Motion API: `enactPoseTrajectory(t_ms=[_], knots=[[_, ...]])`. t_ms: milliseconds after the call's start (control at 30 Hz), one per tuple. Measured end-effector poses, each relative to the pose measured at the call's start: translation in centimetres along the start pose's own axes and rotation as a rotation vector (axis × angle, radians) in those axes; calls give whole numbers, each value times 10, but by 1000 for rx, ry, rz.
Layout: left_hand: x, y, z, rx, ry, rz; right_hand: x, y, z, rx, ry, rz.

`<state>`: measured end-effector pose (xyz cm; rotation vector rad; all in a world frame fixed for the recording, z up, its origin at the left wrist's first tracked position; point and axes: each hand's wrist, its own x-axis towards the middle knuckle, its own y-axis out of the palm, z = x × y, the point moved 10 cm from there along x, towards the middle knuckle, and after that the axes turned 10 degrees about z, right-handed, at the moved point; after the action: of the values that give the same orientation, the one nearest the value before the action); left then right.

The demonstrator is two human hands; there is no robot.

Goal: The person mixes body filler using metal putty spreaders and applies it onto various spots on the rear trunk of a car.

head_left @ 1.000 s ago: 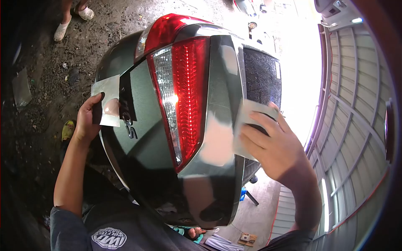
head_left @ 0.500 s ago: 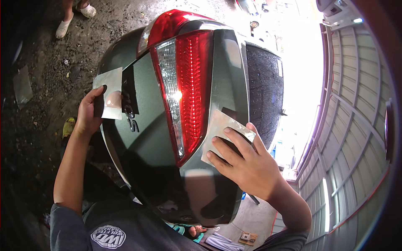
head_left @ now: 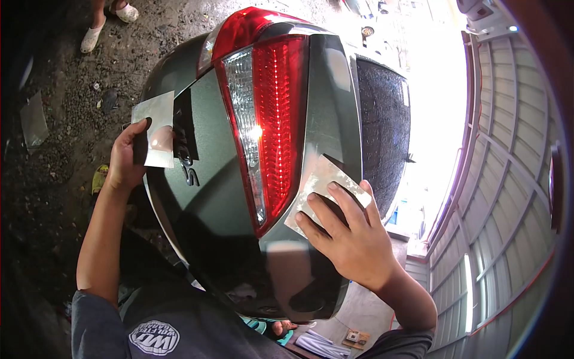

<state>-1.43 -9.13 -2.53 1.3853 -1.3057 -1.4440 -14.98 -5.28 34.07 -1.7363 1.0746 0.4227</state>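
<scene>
A dark green car body (head_left: 221,209) fills the middle, with a red and clear tail light (head_left: 278,119). My left hand (head_left: 127,157) pinches a thin pale plate (head_left: 159,113) between thumb and fingers at the car's left edge, beside the raised lettering (head_left: 190,170). On the panel right of the tail light's lower end, my right hand (head_left: 353,236) lies with fingers spread over another pale, square plate (head_left: 326,170), pressing it on the surface. A pinkish filler patch (head_left: 288,263) shows just below that plate.
A person's feet in white clogs (head_left: 91,37) stand on gravelly ground (head_left: 72,113) at the upper left. The wet rear window (head_left: 385,119) lies right of the panel. A ribbed metal wall (head_left: 508,155) rises at the right. White tubing (head_left: 320,344) lies at the bottom.
My right hand and its plate have moved left and down from the window-side edge onto the panel beside the tail light. The left hand still holds its plate, slightly higher in view.
</scene>
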Motion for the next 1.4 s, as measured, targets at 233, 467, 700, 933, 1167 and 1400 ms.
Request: enactPoseTrajectory(t_ms=[233,467,700,933,1167,1400], knots=[[-2,2,-2,45,2,3,1,5,-1,4,-6,13],[-4,7,-5,73,10,-13,-6,4,-4,-52,-10,48],[-4,8,-6,104,7,-25,-38,-14,-27,-72,14,110],[1,-3,-3,51,-3,31,-33,-44,-48,-16,28,104],[3,-1,-2,40,-7,71,-11,-27,-45,-56,-93,131],[3,0,-2,35,2,61,-13,-17,-54,-55,-119,170]])
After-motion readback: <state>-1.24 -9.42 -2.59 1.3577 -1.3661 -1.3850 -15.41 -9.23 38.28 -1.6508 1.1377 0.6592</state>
